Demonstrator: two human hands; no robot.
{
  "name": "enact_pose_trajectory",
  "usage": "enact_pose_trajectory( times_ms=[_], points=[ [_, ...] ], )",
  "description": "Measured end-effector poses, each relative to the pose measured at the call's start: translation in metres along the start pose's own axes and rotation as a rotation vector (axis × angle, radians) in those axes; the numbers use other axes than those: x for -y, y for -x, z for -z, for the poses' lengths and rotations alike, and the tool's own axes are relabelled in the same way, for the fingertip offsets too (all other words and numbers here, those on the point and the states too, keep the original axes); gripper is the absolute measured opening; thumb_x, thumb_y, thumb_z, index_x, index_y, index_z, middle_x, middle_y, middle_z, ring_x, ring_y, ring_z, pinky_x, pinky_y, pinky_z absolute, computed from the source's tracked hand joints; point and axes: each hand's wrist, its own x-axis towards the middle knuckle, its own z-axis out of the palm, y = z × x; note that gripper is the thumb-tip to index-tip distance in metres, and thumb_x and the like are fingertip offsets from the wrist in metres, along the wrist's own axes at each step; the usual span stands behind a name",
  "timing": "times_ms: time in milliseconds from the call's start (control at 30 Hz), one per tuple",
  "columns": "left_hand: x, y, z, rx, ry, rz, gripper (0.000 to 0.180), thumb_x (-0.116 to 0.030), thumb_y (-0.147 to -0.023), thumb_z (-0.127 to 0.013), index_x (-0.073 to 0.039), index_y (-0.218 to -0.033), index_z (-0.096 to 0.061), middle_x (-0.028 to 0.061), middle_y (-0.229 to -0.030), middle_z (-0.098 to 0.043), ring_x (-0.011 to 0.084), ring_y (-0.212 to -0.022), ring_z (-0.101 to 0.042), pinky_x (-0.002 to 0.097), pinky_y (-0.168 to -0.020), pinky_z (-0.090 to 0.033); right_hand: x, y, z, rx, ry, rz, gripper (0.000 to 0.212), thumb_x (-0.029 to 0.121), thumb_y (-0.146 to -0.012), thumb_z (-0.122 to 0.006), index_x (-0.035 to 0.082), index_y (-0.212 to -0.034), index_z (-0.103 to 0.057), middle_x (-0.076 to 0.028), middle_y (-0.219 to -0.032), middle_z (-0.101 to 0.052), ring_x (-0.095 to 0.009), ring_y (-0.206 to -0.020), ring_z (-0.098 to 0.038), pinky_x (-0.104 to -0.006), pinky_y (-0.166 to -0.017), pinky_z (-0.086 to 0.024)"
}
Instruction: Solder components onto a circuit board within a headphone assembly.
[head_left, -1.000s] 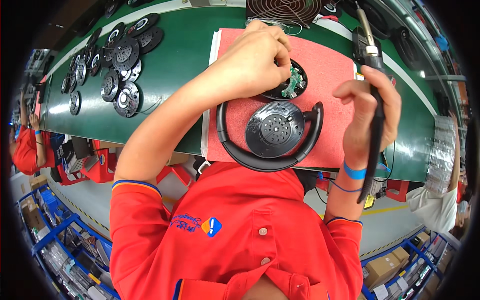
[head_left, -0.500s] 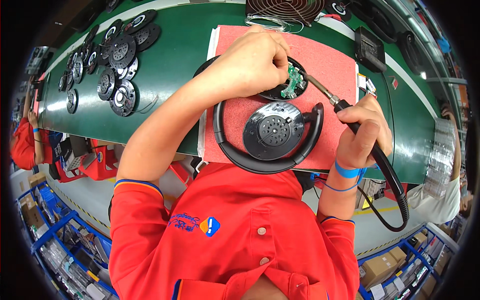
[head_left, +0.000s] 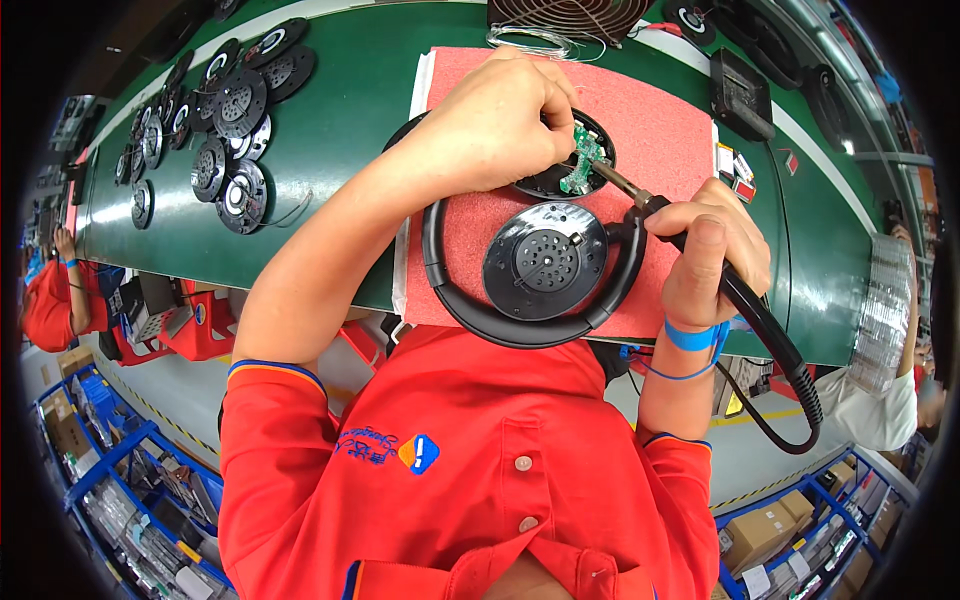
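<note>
In a busy workshop with blue metal shelving [head_left: 135, 440], a glossy green counter [head_left: 345, 130] stretches across, carrying a pink foam mat [head_left: 665, 290] in front of a person in a red short-sleeved shirt [head_left: 460, 430].

On the mat lies a black padded, curved headband [head_left: 505, 328] with a round black plastic disc [head_left: 545, 262], pierced with small holes, within its curve. Just beyond the disc sits an open black oval cup [head_left: 545, 186], and inside it is a small green circuit board [head_left: 577, 180].

The left hand [head_left: 515, 125] reaches over the cup, fingers drawn narrowly together; their tips are partly hidden, so I cannot tell what they hold. The right hand [head_left: 718, 245] grips a black-handled soldering iron [head_left: 738, 292], fingers wrapped around it, its metal tip at the board's right edge. A blue band [head_left: 690, 337] circles the right wrist.

To the left, round black speaker discs [head_left: 240, 103] lie in an overlapping pile. At the far edge stands a brown wire fan grille [head_left: 570, 18].
</note>
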Motion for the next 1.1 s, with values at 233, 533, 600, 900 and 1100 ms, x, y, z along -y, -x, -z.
enact_pose_trajectory(
  times_ms=[233, 533, 600, 900, 1100],
  points=[
    [0.0007, -0.0017, 0.0051, 0.125, -0.027, 0.040, 0.010, -0.009, -0.070, -0.063, 0.001, -0.073, -0.067, 0.0084, -0.094, -0.064, 0.0248, -0.092, -0.054, 0.0335, -0.091, -0.038, 0.0073, -0.0014, -0.0028, 0.033, 0.040, -0.061, 0.042, 0.023, -0.092, -0.047, -0.003, -0.061, -0.059, -0.008, -0.057, -0.057, -0.015, -0.052, -0.044, -0.0273, -0.048, -0.031],
    [0.0023, -0.0019, -0.0011, -0.008, 0.007, -0.012, 0.007, -0.005, -0.062, -0.060, 0.002, -0.062, -0.063, 0.0125, -0.079, -0.065, 0.0291, -0.084, -0.059, 0.0367, -0.084, -0.043, 0.0053, -0.0026, -0.0031, 0.051, 0.040, -0.043, 0.039, 0.019, -0.091, -0.046, -0.004, -0.062, -0.059, -0.009, -0.058, -0.058, -0.015, -0.052, -0.045, -0.0272, -0.048, -0.031],
    [0.0020, -0.0016, -0.0014, -0.018, -0.008, -0.025, 0.007, -0.005, -0.061, -0.060, 0.002, -0.061, -0.063, 0.0128, -0.079, -0.064, 0.0288, -0.085, -0.060, 0.0367, -0.084, -0.043, 0.0051, -0.0025, -0.0031, 0.049, 0.040, -0.041, 0.039, 0.019, -0.091, -0.047, -0.004, -0.062, -0.059, -0.009, -0.057, -0.058, -0.015, -0.052, -0.045, -0.0272, -0.048, -0.031],
    [0.0042, -0.0015, -0.0015, -0.002, -0.001, -0.026, 0.008, -0.005, -0.061, -0.060, 0.002, -0.062, -0.064, 0.0138, -0.080, -0.064, 0.0287, -0.085, -0.060, 0.0366, -0.085, -0.043, 0.0045, -0.0026, -0.0023, 0.049, 0.044, -0.038, 0.039, 0.019, -0.090, -0.048, -0.004, -0.062, -0.059, -0.009, -0.057, -0.057, -0.015, -0.051, -0.044, -0.0269, -0.048, -0.031],
    [0.0023, -0.0030, -0.0004, 0.044, 0.037, 0.043, 0.008, -0.005, -0.061, -0.061, 0.001, -0.064, -0.065, 0.0136, -0.083, -0.065, 0.0300, -0.085, -0.059, 0.0365, -0.084, -0.043, 0.0060, -0.0029, -0.0017, 0.062, 0.062, -0.042, 0.040, 0.019, -0.091, -0.047, -0.004, -0.061, -0.059, -0.009, -0.056, -0.057, -0.015, -0.051, -0.044, -0.0268, -0.048, -0.031]
  ],
)
